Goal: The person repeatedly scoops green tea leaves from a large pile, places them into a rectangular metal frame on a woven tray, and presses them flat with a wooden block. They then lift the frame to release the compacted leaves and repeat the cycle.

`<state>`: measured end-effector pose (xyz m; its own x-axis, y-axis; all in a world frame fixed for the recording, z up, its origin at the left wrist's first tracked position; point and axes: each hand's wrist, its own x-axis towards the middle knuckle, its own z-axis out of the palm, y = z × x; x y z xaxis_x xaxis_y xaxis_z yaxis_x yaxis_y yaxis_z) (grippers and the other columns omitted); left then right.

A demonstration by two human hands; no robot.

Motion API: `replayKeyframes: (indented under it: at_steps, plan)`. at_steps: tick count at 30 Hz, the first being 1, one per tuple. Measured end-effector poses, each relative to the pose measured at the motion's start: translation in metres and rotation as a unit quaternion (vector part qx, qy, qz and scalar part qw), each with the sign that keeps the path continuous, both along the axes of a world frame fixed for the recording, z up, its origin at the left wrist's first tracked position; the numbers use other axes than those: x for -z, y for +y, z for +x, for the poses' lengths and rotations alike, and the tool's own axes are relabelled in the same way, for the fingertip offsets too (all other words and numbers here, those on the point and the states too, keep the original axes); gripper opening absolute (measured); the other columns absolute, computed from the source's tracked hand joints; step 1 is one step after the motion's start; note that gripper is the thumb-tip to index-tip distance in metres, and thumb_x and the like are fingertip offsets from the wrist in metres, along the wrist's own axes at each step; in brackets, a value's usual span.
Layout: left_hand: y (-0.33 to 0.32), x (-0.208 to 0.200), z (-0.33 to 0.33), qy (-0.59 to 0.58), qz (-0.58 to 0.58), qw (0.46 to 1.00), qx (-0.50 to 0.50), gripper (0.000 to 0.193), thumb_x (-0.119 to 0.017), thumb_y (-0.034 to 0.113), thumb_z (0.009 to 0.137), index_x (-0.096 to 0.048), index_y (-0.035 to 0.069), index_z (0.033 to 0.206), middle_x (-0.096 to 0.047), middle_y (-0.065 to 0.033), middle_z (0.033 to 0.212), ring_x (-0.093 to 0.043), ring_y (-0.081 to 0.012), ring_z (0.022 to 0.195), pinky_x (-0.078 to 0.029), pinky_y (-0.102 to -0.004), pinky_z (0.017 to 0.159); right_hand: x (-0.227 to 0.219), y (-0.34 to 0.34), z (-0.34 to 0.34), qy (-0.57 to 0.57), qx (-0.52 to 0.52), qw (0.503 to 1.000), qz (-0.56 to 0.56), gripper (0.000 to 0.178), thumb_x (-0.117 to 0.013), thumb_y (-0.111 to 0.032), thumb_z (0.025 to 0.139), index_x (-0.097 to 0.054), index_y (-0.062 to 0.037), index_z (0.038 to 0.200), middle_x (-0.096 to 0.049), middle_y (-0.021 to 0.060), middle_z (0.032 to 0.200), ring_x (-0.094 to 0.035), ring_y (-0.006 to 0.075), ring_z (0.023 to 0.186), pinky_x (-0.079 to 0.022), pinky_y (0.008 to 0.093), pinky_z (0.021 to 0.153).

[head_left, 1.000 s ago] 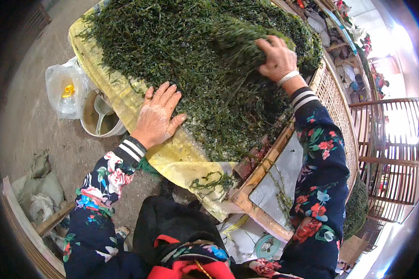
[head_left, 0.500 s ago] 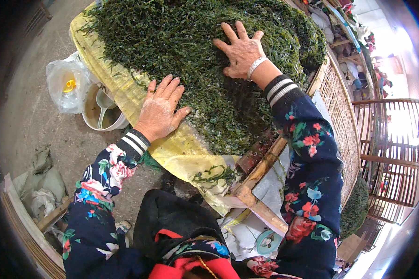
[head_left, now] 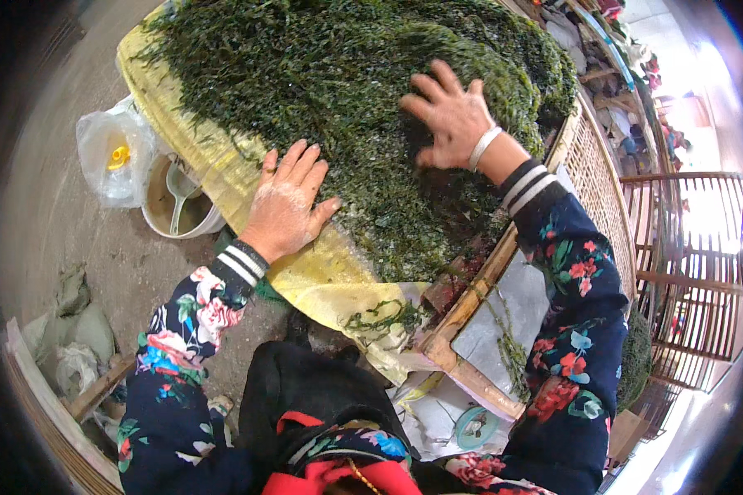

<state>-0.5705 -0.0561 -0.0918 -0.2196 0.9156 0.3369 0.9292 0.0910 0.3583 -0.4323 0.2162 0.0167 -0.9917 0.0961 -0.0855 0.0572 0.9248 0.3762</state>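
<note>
A broad heap of wet, dark green seaweed point(head_left: 305, 91) covers most of a yellow woven sheet point(head_left: 314, 272). My left hand point(head_left: 289, 198) lies flat on the heap's near left edge, fingers stretched out and palm down. Farther right, my right hand point(head_left: 454, 120) is spread over the seaweed, its fingers apart and slightly smeared by motion; whether it touches the strands I cannot tell. A pale bracelet point(head_left: 485, 148) circles the right wrist. Both palms are hidden, and no object shows in either hand.
Left of the sheet stand a white bucket point(head_left: 210, 221) with a ladle point(head_left: 177, 194) and a clear plastic bag point(head_left: 111, 177) holding something yellow. A wooden frame point(head_left: 479, 289) and a woven bamboo tray point(head_left: 596, 177) run along the right. Slatted racks point(head_left: 693, 280) stand beyond.
My right hand has shifted right and a little nearer, fingers still spread. My left hand has hardly moved. More of the grey board beside the right sleeve now shows.
</note>
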Motion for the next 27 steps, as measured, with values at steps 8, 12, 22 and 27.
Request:
replayKeyframes:
  at_steps: [8, 12, 22, 27]
  plan:
    - [0.001, 0.003, -0.001, 0.004, 0.012, 1.000, -0.003, 0.057, -0.058, 0.047, 0.095, -0.062, -0.001, 0.126, -0.054, -0.0189, 0.141, -0.040, -0.0354, 0.140, -0.024, -0.0555, 0.116, -0.023, 0.050, 0.008, 0.042, 0.202, 0.977, 0.053, 0.112, -0.088, -0.044, 0.055, -0.035, -0.0367, 0.153, -0.019, 0.0145, 0.165, -0.030, 0.0491, 0.144, -0.041, 0.0764, 0.095]
    - [0.001, 0.002, -0.001, 0.019, 0.008, 1.000, -0.002, 0.057, -0.058, 0.046, 0.095, -0.062, -0.002, 0.125, -0.054, -0.0193, 0.141, -0.040, -0.0356, 0.140, -0.024, -0.0555, 0.116, -0.022, 0.072, -0.030, 0.048, 0.273, 0.960, -0.031, 0.118, -0.089, -0.050, 0.051, -0.033, -0.0310, 0.154, -0.029, 0.0212, 0.159, -0.046, 0.0504, 0.133, -0.047, 0.0595, 0.102]
    - [0.000, 0.006, -0.002, 0.013, 0.010, 1.000, -0.004, 0.056, -0.059, 0.044, 0.094, -0.062, -0.001, 0.126, -0.053, -0.0188, 0.142, -0.039, -0.0349, 0.140, -0.024, -0.0548, 0.116, -0.026, 0.050, 0.004, 0.152, 0.237, 0.954, -0.107, 0.064, -0.080, -0.040, 0.065, -0.066, -0.0252, 0.126, -0.070, 0.0122, 0.108, -0.067, 0.0347, 0.104, -0.055, 0.0463, 0.089]
    - [0.001, 0.007, -0.002, 0.018, 0.002, 1.000, -0.008, 0.055, -0.058, 0.044, 0.095, -0.062, -0.001, 0.127, -0.052, -0.0186, 0.144, -0.039, -0.0349, 0.141, -0.023, -0.0540, 0.117, -0.082, 0.073, 0.020, 0.328, 0.213, 0.893, -0.223, 0.047, -0.084, -0.023, 0.065, -0.074, -0.0102, 0.109, -0.073, 0.0049, 0.089, -0.067, 0.0166, 0.081, -0.054, 0.0317, 0.077]
